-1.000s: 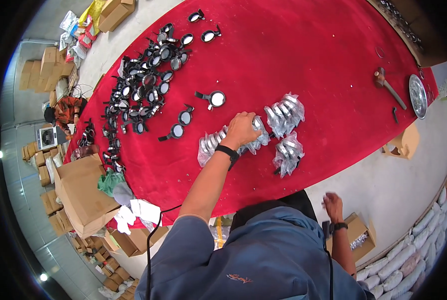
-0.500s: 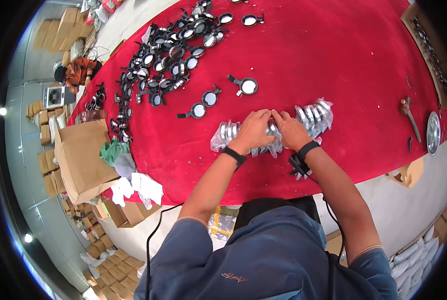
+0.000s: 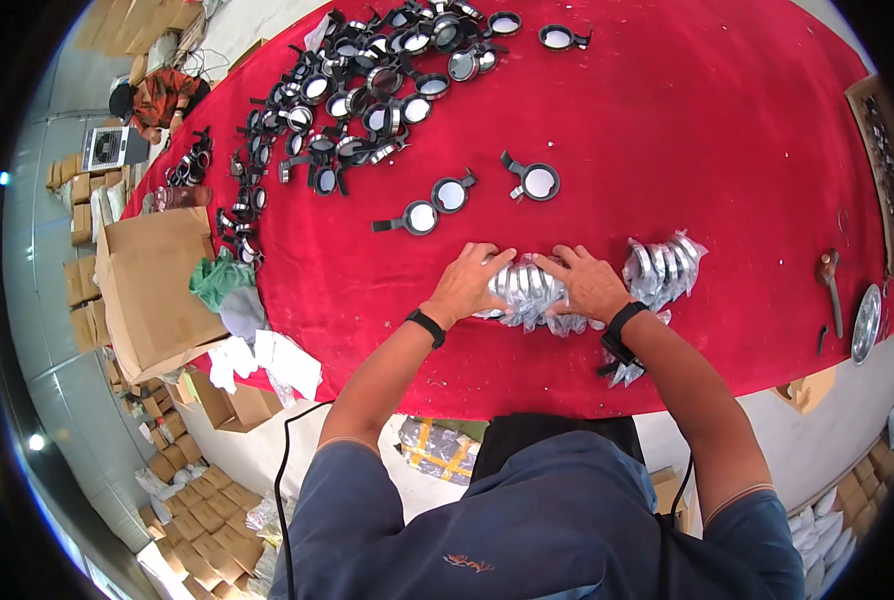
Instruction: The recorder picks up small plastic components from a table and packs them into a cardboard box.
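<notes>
On the red cloth before me stands a row of silver, ring-like metal parts in clear plastic bags (image 3: 527,288). My left hand (image 3: 464,284) presses on its left end, thumb and fingers curved around it. At the opposite end my right hand (image 3: 591,286) grips the row, so the parts are squeezed together between both palms. Just right of my right hand sits a second row of bagged metal rings (image 3: 664,268), untouched. A small black item in plastic (image 3: 622,370) lies beneath my right wrist. Farther off are loose black-rimmed round pieces with tabs (image 3: 539,182).
A heap of the black-rimmed pieces (image 3: 377,90) covers the far left of the red table (image 3: 687,130). A hammer (image 3: 831,290) and a metal dish (image 3: 866,325) lie right. An open cardboard box (image 3: 157,285) stands left. Another person (image 3: 162,100) works at the far left.
My hands have moved apart to the two ends of the left row, which is now bunched together between them. The whole view has shifted slightly.
</notes>
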`<state>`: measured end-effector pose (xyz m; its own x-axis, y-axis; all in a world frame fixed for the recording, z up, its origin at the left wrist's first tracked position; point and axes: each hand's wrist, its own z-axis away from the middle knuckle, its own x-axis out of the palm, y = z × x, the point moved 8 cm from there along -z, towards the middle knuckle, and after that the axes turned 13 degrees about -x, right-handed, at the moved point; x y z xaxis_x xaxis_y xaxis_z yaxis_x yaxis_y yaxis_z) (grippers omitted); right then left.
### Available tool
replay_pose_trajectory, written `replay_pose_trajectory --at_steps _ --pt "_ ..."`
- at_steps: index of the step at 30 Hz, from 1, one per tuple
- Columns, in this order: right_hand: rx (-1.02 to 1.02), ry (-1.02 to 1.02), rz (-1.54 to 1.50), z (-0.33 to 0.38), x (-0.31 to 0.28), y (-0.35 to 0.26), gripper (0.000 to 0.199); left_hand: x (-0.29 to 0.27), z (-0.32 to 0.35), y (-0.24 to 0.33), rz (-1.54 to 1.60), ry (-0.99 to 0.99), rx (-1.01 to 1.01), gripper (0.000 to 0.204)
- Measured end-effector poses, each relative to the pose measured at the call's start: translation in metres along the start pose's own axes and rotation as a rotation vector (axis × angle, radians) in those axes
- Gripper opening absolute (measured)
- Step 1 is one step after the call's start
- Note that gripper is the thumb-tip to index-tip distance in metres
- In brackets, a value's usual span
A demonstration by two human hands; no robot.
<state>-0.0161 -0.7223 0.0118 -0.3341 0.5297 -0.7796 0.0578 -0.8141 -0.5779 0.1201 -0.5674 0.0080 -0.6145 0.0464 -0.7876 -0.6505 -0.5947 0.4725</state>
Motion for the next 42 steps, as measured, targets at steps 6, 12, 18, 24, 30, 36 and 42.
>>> replay_pose_trajectory --at_steps 6,12,18,24,30,36,42 --pt "-0.016 0.044 0.021 -0.019 0.002 -0.009 0.092 0.013 0.006 -0.008 0.031 -0.008 0.044 0.094" --pt "0.030 -0.011 0.044 -0.025 0.010 0.001 0.092 0.016 -0.004 0.010 -0.019 -0.107 0.077 0.096" --pt "0.051 0.078 0.024 -0.022 0.014 -0.022 0.090 0.023 0.007 0.007 -0.059 -0.061 0.094 0.091" --pt "0.016 0.103 -0.018 -0.016 0.026 -0.024 0.088 0.024 0.011 0.010 0.009 -0.073 0.135 0.087" --pt "0.046 0.159 0.010 -0.011 0.030 -0.033 0.082 0.026 0.020 0.011 -0.072 -0.107 0.115 0.086" --pt "0.084 0.270 0.016 0.028 0.046 -0.075 0.074 0.024 0.064 0.033 -0.055 -0.152 0.242 0.087" --pt "0.236 0.459 -0.062 0.123 0.076 -0.149 0.073 0.036 0.124 0.098 -0.118 -0.301 0.484 0.087"
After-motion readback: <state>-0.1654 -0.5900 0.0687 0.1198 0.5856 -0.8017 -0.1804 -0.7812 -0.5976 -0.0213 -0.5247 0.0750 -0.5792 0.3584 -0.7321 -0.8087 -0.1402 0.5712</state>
